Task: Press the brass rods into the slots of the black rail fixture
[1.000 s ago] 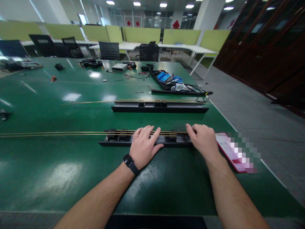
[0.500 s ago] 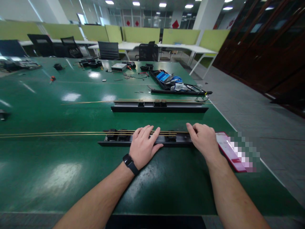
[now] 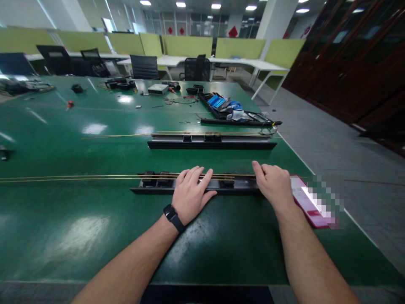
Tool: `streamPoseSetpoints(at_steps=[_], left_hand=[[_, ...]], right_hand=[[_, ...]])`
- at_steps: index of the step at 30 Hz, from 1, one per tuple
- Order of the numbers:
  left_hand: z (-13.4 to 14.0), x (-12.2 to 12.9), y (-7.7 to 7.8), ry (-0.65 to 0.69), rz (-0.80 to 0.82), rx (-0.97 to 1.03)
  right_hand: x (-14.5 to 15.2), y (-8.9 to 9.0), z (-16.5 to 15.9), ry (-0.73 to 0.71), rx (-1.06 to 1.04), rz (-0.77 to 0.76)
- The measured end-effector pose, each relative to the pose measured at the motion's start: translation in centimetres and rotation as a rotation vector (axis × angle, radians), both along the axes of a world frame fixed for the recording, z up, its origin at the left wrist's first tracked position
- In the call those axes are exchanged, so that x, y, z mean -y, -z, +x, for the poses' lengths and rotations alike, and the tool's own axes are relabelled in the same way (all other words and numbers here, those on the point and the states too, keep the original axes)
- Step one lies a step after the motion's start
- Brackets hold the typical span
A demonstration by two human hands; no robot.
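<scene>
Currently, the right hand (image 3: pixel 274 184) stands slightly farther right along the near black rail (image 3: pixel 242 191) than it did half a second earlier. The left hand (image 3: pixel 192 192) and the rail itself have not shifted. The adjustment is therefore confined to the rail's right end, where a little more of the channel is exposed; the left hand appears to serve as the steadying point.

Position of parts: the near rail lies lengthwise across the green table (image 3: pixel 110 236), in front of the person. Thin gold rods (image 3: pixel 123 179) run along it over black blocks (image 3: pixel 148 179) and extend well past its left end. A second rail (image 3: pixel 211 145) lies behind, roughly parallel.

Left hand: palm down across the rods and rail, fingers slightly apart, thumb extended to the right, not closed around anything visible. Right hand: fingers curled, thumb extended forward and left, beside a red-edged flat device (image 3: pixel 299 190). Its grip is hidden; whether it pinches a rod cannot be determined.
</scene>
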State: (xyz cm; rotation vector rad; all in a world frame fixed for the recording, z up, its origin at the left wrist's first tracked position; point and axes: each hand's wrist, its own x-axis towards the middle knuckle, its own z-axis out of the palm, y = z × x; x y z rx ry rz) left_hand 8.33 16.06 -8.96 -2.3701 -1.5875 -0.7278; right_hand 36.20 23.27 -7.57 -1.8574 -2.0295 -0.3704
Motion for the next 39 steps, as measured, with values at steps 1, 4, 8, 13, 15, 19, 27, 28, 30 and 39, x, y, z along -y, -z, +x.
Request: streamPoseSetpoints(at_steps=[1, 4, 8, 13, 15, 19, 27, 28, 30, 39], left_hand=[[0.0, 0.0, 0.0, 0.000, 0.001, -0.001], [0.0, 0.0, 0.0, 0.002, 0.000, -0.003], [0.0, 0.0, 0.0, 0.004, -0.004, -0.004], [-0.1, 0.0, 0.0, 0.007, -0.001, 0.001], [-0.1, 0.0, 0.0, 0.009, 0.001, 0.003], [0.0, 0.0, 0.0, 0.008, -0.004, 0.000], [0.0, 0.0, 0.0, 0.002, -0.004, 0.005], [0.0, 0.0, -0.1, 0.003, -0.005, 0.005], [0.0, 0.0, -0.1, 0.002, -0.005, 0.007], [-0.1, 0.0, 0.1, 0.004, -0.007, -0.003]], right_hand=[[0.1, 0.0, -0.1, -0.019, -0.033, -0.001], [0.2, 0.0, -0.2, -0.061, -0.102, -0.006], [0.1, 0.2, -0.3, -0.076, -0.073, 0.001], [-0.1, 0.2, -0.2, -0.013, 0.039, 0.020], [-0.1, 0.1, -0.1, 0.018, 0.061, 0.019], [0.0, -0.2, -0.1, 0.060, 0.028, -0.009], [0.0, 0.2, 0.0, -0.068, -0.104, -0.007], [0.0, 0.2, -0.1, -0.073, -0.097, -0.009], [0.0, 0.2, -0.1, -0.067, -0.063, -0.009], [-0.4, 0.0, 1.2, 0.082, 0.084, -0.006]])
